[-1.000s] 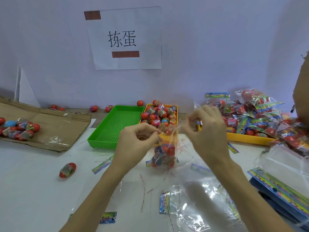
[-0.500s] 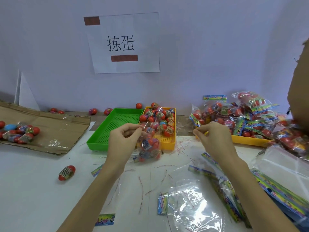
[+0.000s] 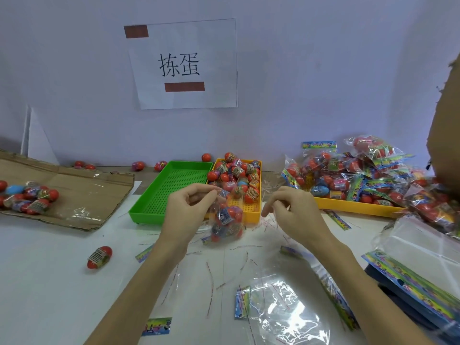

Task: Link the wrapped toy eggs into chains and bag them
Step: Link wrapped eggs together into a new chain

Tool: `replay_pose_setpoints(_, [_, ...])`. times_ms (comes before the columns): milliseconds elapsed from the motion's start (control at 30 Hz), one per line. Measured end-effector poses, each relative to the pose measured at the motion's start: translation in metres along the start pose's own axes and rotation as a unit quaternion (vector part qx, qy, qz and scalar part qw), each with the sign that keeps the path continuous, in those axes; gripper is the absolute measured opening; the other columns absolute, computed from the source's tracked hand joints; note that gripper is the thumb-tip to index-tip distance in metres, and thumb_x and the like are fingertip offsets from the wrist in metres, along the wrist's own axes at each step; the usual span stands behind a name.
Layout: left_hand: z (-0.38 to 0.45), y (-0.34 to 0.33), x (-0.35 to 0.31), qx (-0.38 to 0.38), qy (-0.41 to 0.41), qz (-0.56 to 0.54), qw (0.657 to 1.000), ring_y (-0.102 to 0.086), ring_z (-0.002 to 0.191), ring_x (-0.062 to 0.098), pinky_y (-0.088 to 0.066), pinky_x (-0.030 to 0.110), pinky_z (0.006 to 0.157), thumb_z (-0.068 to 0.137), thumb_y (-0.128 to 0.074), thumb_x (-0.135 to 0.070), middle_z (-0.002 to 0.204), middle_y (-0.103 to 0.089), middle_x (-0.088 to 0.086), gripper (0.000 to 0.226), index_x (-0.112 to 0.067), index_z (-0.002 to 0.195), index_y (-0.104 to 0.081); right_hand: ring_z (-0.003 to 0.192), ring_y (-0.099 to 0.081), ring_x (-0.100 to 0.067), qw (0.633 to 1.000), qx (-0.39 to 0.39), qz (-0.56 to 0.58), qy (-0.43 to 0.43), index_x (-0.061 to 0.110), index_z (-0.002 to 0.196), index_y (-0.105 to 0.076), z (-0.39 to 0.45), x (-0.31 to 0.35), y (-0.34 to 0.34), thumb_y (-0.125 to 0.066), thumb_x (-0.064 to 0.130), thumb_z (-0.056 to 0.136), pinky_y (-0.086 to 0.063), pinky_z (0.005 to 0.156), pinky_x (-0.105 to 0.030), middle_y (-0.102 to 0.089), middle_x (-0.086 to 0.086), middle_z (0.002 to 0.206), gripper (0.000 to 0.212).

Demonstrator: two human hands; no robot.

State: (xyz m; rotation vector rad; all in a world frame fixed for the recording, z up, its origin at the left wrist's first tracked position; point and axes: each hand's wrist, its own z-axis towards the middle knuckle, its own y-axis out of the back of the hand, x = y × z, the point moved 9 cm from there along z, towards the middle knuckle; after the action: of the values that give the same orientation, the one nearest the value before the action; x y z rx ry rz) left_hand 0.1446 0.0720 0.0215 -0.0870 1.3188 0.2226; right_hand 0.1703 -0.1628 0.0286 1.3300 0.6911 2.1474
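My left hand [image 3: 186, 212] pinches the top of a small clear bag [image 3: 227, 224] with several red wrapped toy eggs in it. The bag hangs in front of the small yellow tray [image 3: 252, 216], which carries a heap of loose wrapped eggs [image 3: 239, 174]. My right hand [image 3: 293, 212] hovers just right of the bag, apart from it, fingers curled. Thin clear strips lie by its fingertips; whether it holds one is unclear. A single red egg [image 3: 99, 257] lies on the white table at the left.
An empty green tray [image 3: 171, 192] adjoins the yellow one. Filled bags [image 3: 361, 175] are piled on a long yellow tray [image 3: 353, 207] at the right. At the left, cardboard [image 3: 82, 192] carries more eggs [image 3: 27, 195]. Empty clear bags [image 3: 286, 310] and thin strips [image 3: 210, 272] litter the near table.
My hands have parted. The right hand let go of the bag top and moved right and down. The left hand still holds the bag, now lower and further left.
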Motion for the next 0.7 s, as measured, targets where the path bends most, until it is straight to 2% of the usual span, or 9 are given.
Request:
replay_pose_setpoints(67, [0.000,-0.001,0.000,0.004,-0.002,-0.004,1.000,-0.078,0.087,0.017,-0.059,0.019,0.073,0.098,-0.068,-0.006,0.087,-0.081,0.004,0.012,-0.012,0.101,-0.079,0.054,-0.059,-0.014,0.997,0.013,0.073,-0.015,0.025,0.081,-0.078,-0.001,0.003,-0.005,-0.048,0.013,0.097,-0.052,0.051,-0.034,-0.067,0.011,0.062,0.036])
replay_pose_setpoints(133, [0.000,-0.002,0.000,0.009,-0.003,-0.008,1.000,-0.078,0.087,0.016,-0.059,0.019,0.073,0.098,-0.068,-0.005,0.087,-0.081,0.004,0.012,-0.011,0.101,-0.079,0.045,-0.058,-0.009,0.996,0.025,0.086,-0.015,0.023,0.095,-0.076,-0.003,0.005,-0.009,-0.048,0.025,0.106,-0.049,0.049,-0.025,-0.063,0.014,0.053,0.030])
replay_pose_setpoints(200, [-0.001,-0.002,-0.001,0.012,-0.005,-0.008,1.000,-0.078,0.087,0.016,-0.059,0.020,0.074,0.098,-0.068,-0.005,0.087,-0.081,0.004,0.012,-0.010,0.102,-0.079,0.040,-0.057,-0.007,0.997,0.026,0.067,-0.011,0.022,0.101,-0.075,-0.004,0.005,-0.011,-0.052,0.035,0.106,-0.045,0.047,-0.016,-0.060,0.018,0.047,0.027])
replay_pose_setpoints(267, [-0.002,-0.004,-0.002,0.017,-0.004,-0.009,1.000,-0.078,0.087,0.015,-0.060,0.021,0.075,0.098,-0.068,-0.004,0.087,-0.081,0.004,0.012,-0.009,0.102,-0.078,0.046,-0.060,-0.006,0.998,0.025,0.050,-0.001,0.024,0.109,-0.073,-0.003,0.006,-0.012,-0.061,0.035,0.102,-0.050,0.053,-0.020,-0.066,0.013,0.054,0.017])
replay_pose_setpoints(333, [-0.003,-0.006,-0.002,0.026,-0.001,-0.013,1.000,-0.077,0.088,0.016,-0.061,0.023,0.076,0.098,-0.068,-0.005,0.088,-0.081,0.005,0.012,-0.010,0.102,-0.079,0.059,-0.064,-0.005,0.998,0.021,0.065,0.004,0.029,0.114,-0.072,-0.003,0.009,-0.015,-0.070,0.034,0.096,-0.054,0.059,-0.020,-0.072,0.010,0.072,0.018])
replay_pose_setpoints(433, [-0.003,-0.010,-0.004,0.039,-0.005,-0.019,0.999,-0.077,0.091,0.018,-0.062,0.026,0.079,0.097,-0.069,-0.005,0.091,-0.081,0.005,0.013,-0.012,0.101,-0.080,0.083,-0.066,0.001,0.991,0.003,0.133,-0.009,0.037,0.109,-0.074,-0.004,0.009,-0.020,-0.075,0.037,0.091,-0.053,0.067,-0.013,-0.073,0.019,0.095,0.018])
replay_pose_setpoints(533, [-0.004,-0.012,-0.002,0.045,0.000,-0.026,0.999,-0.077,0.091,0.022,-0.063,0.031,0.083,0.098,-0.068,-0.007,0.091,-0.081,0.006,0.013,-0.013,0.102,-0.080,0.088,-0.067,0.000,0.982,-0.017,0.187,-0.025,0.036,0.090,-0.078,-0.003,0.006,-0.023,-0.077,0.030,0.091,-0.053,0.071,-0.011,-0.074,0.020,0.088,0.006])
replay_pose_setpoints(600, [-0.003,-0.012,0.002,0.056,0.017,-0.031,0.998,-0.077,0.094,0.025,-0.063,0.035,0.086,0.102,-0.064,-0.008,0.093,-0.081,0.008,0.016,-0.011,0.105,-0.079,0.085,-0.070,-0.004,0.978,-0.014,0.205,-0.032,0.030,0.090,-0.080,-0.003,0.003,-0.024,-0.077,0.025,0.091,-0.056,0.074,-0.018,-0.076,0.016,0.084,0.006])
replay_pose_setpoints(700, [-0.001,-0.017,0.005,0.102,0.038,-0.033,0.994,-0.076,0.100,0.026,-0.063,0.031,0.082,0.103,-0.055,-0.003,0.100,-0.081,0.008,0.024,-0.012,0.112,-0.076,0.083,-0.072,-0.010,0.973,-0.007,0.225,-0.050,0.024,0.091,-0.081,-0.004,-0.002,-0.024,-0.077,0.022,0.092,-0.060,0.079,-0.027,-0.077,0.009,0.083,0.005])
